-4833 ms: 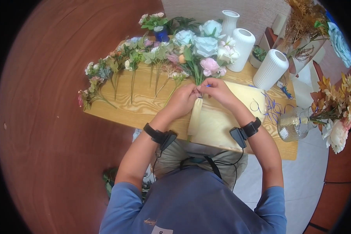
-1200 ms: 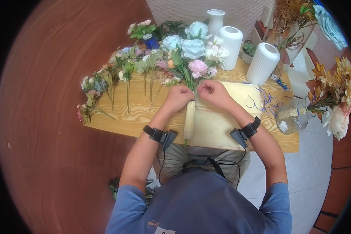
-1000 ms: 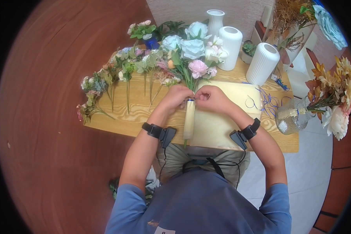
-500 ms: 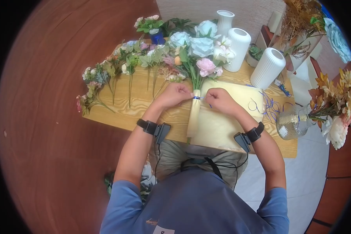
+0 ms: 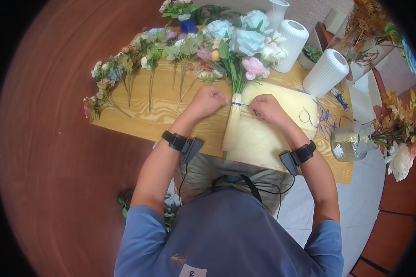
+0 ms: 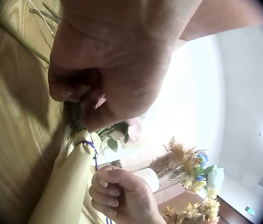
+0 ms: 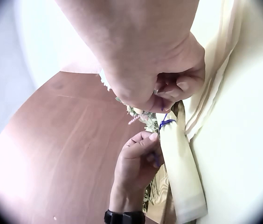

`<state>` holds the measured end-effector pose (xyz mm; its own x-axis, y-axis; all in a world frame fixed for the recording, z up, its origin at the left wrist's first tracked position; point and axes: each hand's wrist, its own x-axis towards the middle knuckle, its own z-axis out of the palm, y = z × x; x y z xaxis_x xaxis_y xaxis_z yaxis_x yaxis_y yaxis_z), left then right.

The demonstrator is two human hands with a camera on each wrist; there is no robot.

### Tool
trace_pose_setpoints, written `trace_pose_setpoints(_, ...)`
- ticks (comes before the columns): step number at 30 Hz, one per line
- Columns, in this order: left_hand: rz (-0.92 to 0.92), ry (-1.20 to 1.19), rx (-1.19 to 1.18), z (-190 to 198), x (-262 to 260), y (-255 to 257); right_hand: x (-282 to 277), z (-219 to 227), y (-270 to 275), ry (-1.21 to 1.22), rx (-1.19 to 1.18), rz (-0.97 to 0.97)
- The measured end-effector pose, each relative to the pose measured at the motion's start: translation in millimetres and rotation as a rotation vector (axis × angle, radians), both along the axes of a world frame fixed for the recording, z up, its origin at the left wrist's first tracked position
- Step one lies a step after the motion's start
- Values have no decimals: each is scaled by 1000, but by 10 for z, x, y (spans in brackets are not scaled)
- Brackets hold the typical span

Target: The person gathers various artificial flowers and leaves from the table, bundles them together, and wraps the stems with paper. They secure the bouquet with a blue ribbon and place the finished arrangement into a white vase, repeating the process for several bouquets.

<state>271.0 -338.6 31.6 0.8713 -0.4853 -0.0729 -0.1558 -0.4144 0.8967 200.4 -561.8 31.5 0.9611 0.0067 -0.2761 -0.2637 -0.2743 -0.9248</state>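
Observation:
A bouquet of pale blue roses and a pink flower lies on the wooden table. Cream paper wraps its stems, with a green stem end poking out below. Around the upper part of the wrap runs a thin blue ribbon, knotted in front, as the right wrist view shows. My left hand pinches one ribbon end just left of the wrap. To the right, my right hand pinches the other end, fingers curled. The ribbon stretches taut between both hands.
Sheets of cream paper lie under the right forearm. Loose blue ribbons and a glass vase are at the right. White vases stand behind. Several flower sprigs line the table's left side.
From close together at the wrap, my hands have drawn apart to either side, pulling the ribbon ends outward. The blue band is now exposed at the wrap. The head view has shifted slightly.

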Motion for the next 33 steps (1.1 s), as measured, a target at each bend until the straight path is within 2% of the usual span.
trace_pose_setpoints(6, 7, -85, -32, -136, 15, -38, -17, 34, 21, 27, -26, -24)
trace_pose_setpoints(8, -6, 25, -25, -85, -23, -58, -13, 32, 19, 10, -47, -39)
trace_pose_setpoints(12, -106, 35, -71, -78, 11, -8, -1, 51, 17, 4, -31, 13)
trace_pose_setpoints(13, -108, 132, -94, -29, -7, 0, 11, 59, 3, -2, 14, 15)
trace_pose_setpoints(14, -113, 120, -99, 15, -14, -9, 18, 61, -10, -4, 61, 18)
trace_pose_setpoints(16, -38, 422, -140, 90, -26, -30, 29, 173, 38, 27, 96, -6)
trace_pose_setpoints(18, -92, 430, -154, 113, -43, -58, 49, 214, 76, 126, 256, 2)
trace_pose_setpoints(19, -145, 441, -165, 122, -57, -65, 63, 191, 84, 123, 253, 10)
trace_pose_setpoints(21, -155, 498, -201, 98, -64, -89, 91, 151, 106, 148, 426, 60)
trace_pose_setpoints(23, -183, 575, -268, 92, -75, -109, 82, 171, 129, 135, 438, 56)
trace_pose_setpoints(33, -212, 539, -395, 435, -209, 1, -31, 456, 241, 45, 465, 56)
